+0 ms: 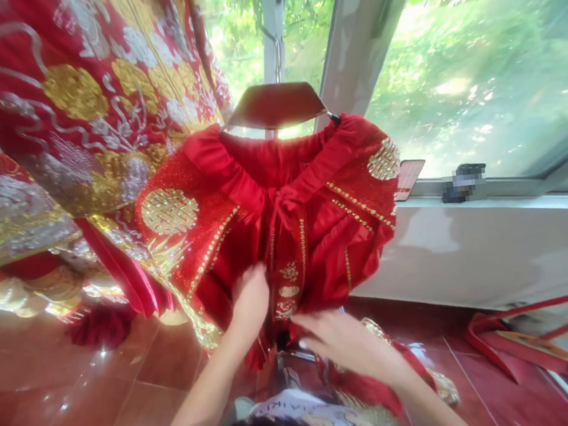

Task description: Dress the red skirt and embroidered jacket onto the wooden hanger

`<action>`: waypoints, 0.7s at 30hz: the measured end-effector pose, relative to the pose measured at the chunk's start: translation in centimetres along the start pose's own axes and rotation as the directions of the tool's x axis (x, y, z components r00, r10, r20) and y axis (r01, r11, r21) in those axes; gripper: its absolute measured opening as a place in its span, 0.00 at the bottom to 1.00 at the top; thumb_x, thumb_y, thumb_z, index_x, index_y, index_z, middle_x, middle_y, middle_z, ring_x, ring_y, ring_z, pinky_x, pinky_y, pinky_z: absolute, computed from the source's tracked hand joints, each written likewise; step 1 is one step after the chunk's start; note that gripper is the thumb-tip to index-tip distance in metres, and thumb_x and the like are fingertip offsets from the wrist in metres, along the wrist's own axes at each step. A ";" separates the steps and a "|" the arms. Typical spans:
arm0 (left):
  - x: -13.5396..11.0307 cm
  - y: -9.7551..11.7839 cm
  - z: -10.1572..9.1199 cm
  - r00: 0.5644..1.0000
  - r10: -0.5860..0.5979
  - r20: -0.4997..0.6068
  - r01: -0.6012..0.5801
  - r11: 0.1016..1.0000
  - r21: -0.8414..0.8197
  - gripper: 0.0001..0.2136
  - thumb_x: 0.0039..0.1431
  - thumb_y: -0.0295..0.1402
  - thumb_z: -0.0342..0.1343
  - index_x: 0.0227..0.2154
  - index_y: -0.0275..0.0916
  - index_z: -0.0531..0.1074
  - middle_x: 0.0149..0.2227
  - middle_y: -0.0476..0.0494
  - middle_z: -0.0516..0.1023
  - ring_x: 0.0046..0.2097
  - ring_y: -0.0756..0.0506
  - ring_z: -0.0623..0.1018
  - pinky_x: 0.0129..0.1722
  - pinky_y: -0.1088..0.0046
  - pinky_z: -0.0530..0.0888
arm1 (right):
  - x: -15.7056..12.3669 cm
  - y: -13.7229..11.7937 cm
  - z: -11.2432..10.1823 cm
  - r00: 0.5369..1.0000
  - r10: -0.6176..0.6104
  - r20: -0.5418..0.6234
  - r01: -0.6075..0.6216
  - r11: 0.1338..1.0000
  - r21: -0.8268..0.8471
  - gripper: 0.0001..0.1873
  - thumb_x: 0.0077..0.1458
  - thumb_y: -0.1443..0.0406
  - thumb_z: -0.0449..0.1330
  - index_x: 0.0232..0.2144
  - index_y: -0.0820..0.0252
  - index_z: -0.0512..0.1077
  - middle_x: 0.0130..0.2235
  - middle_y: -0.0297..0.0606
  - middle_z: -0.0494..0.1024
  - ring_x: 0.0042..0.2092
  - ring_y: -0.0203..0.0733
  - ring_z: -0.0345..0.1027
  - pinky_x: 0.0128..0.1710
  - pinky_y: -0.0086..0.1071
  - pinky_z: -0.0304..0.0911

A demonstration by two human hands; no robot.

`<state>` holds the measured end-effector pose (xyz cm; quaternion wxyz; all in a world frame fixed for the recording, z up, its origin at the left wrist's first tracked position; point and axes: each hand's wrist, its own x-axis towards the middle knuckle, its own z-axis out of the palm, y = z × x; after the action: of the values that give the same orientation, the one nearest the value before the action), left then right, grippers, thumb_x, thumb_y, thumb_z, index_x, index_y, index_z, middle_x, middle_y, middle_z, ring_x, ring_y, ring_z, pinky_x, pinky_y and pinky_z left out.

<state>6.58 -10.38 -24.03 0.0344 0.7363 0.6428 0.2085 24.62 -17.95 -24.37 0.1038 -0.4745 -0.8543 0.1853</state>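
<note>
A red skirt (318, 250) with a gathered waistband, a tied bow and gold beaded embroidery hangs in front of me from a dark red hanger (278, 103). Against the cloth left of its narrow embroidered middle panel, my left hand (252, 300) is closed, with its fingers curled and partly hidden in the folds. My right hand (347, 344) reaches in from the right with fingers stretched out and thumb apart, its fingertips at the lower end of that panel. Some blur makes it hard to see whether they touch the cloth.
Large red garments (76, 92) with gold and silver embroidery hang at the left. Windows stand behind, with a phone-like object (463, 183) and a card (410, 179) by the sill (514, 204). A red-framed object (522, 337) rests on the tiled floor (106, 404) side at right.
</note>
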 end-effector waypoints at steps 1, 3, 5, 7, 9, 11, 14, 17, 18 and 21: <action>-1.2 -1.0 1.0 0.998 -0.018 0.056 0.017 1.000 0.016 0.16 0.62 0.23 0.43 0.30 0.39 0.76 0.28 0.39 0.79 0.29 0.43 0.79 0.29 0.68 0.73 | 0.6 -0.2 -2.0 0.998 -0.006 -0.065 0.006 1.000 0.001 0.18 0.61 0.61 0.53 0.50 0.58 0.73 0.43 0.42 0.79 0.42 0.44 0.75 0.42 0.36 0.70; -3.2 -2.8 2.4 0.989 -0.047 0.139 0.041 0.998 0.042 0.16 0.60 0.20 0.45 0.25 0.39 0.75 0.22 0.41 0.76 0.24 0.42 0.78 0.23 0.70 0.70 | 1.7 -0.4 -5.5 0.958 -0.010 -0.288 0.020 0.999 0.032 0.18 0.63 0.61 0.50 0.49 0.59 0.73 0.45 0.41 0.78 0.42 0.42 0.75 0.42 0.35 0.71; -4.1 -3.6 2.4 0.980 -0.062 0.187 0.051 0.997 0.065 0.15 0.60 0.21 0.47 0.23 0.39 0.75 0.22 0.39 0.76 0.24 0.41 0.78 0.22 0.69 0.69 | 2.9 0.0 -8.1 0.834 -0.033 -0.551 0.080 0.995 0.060 0.17 0.62 0.62 0.50 0.46 0.61 0.74 0.45 0.41 0.78 0.37 0.37 0.75 0.39 0.32 0.71; -4.1 -3.2 0.7 0.974 -0.049 0.220 0.035 0.997 0.068 0.13 0.61 0.26 0.49 0.24 0.38 0.75 0.23 0.38 0.77 0.26 0.40 0.79 0.24 0.68 0.71 | 4.6 0.7 -10.0 0.673 -0.104 -0.732 0.176 0.984 0.023 0.17 0.62 0.64 0.50 0.48 0.62 0.73 0.49 0.43 0.76 0.34 0.34 0.73 0.37 0.30 0.71; -3.2 -1.4 -2.5 0.979 0.027 0.203 -0.032 0.999 0.020 0.12 0.63 0.34 0.51 0.27 0.39 0.76 0.27 0.39 0.78 0.30 0.42 0.79 0.30 0.67 0.75 | 6.6 1.3 -11.4 0.586 -0.197 -0.786 0.261 0.964 -0.047 0.19 0.62 0.64 0.49 0.53 0.60 0.69 0.56 0.44 0.70 0.36 0.34 0.72 0.39 0.31 0.71; -1.6 1.0 -6.3 0.978 0.206 0.022 -0.205 0.978 -0.046 0.13 0.64 0.39 0.48 0.37 0.41 0.76 0.35 0.41 0.80 0.36 0.44 0.80 0.40 0.65 0.76 | 8.6 1.5 -12.4 0.625 -0.260 -0.736 0.323 0.945 -0.060 0.24 0.63 0.61 0.49 0.60 0.57 0.62 0.59 0.44 0.65 0.38 0.35 0.72 0.41 0.32 0.71; 1.6 4.1 -10.8 0.764 0.486 -0.425 -0.467 0.870 0.156 0.16 0.64 0.39 0.48 0.50 0.40 0.72 0.51 0.39 0.74 0.56 0.39 0.71 0.63 0.53 0.59 | 10.2 0.9 -12.9 0.745 -0.274 -0.608 0.347 0.938 0.002 0.33 0.63 0.58 0.49 0.66 0.60 0.48 0.53 0.45 0.71 0.41 0.39 0.72 0.42 0.34 0.70; 4.6 4.7 -12.4 0.744 0.518 -0.422 -0.470 0.855 0.220 0.18 0.64 0.44 0.46 0.51 0.42 0.70 0.55 0.41 0.70 0.63 0.37 0.62 0.66 0.45 0.45 | 9.5 -0.1 -12.5 0.757 -0.226 -0.613 0.324 0.945 0.051 0.32 0.64 0.58 0.47 0.66 0.62 0.46 0.45 0.44 0.75 0.38 0.39 0.71 0.40 0.33 0.68; 5.2 4.5 -12.6 0.760 0.532 -0.373 -0.492 0.846 0.203 0.18 0.64 0.45 0.45 0.48 0.42 0.71 0.53 0.42 0.72 0.62 0.37 0.62 0.66 0.45 0.44 | 9.0 -0.3 -12.3 0.747 -0.214 -0.630 0.336 0.939 0.079 0.32 0.64 0.57 0.46 0.66 0.61 0.47 0.44 0.43 0.75 0.35 0.37 0.70 0.37 0.31 0.67; 5.8 2.9 -13.0 0.773 0.575 -0.270 -0.570 0.815 0.104 0.18 0.66 0.45 0.41 0.40 0.44 0.74 0.42 0.47 0.75 0.59 0.41 0.64 0.66 0.48 0.43 | 7.6 0.0 -12.6 0.733 -0.209 -0.647 0.410 0.895 0.175 0.33 0.63 0.51 0.47 0.65 0.58 0.49 0.39 0.39 0.76 0.24 0.31 0.62 0.27 0.27 0.62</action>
<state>5.24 -8.12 -9.69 -0.1307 0.8584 0.3880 0.3090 25.03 -8.75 -12.87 0.4767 -0.3356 -0.8018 0.1311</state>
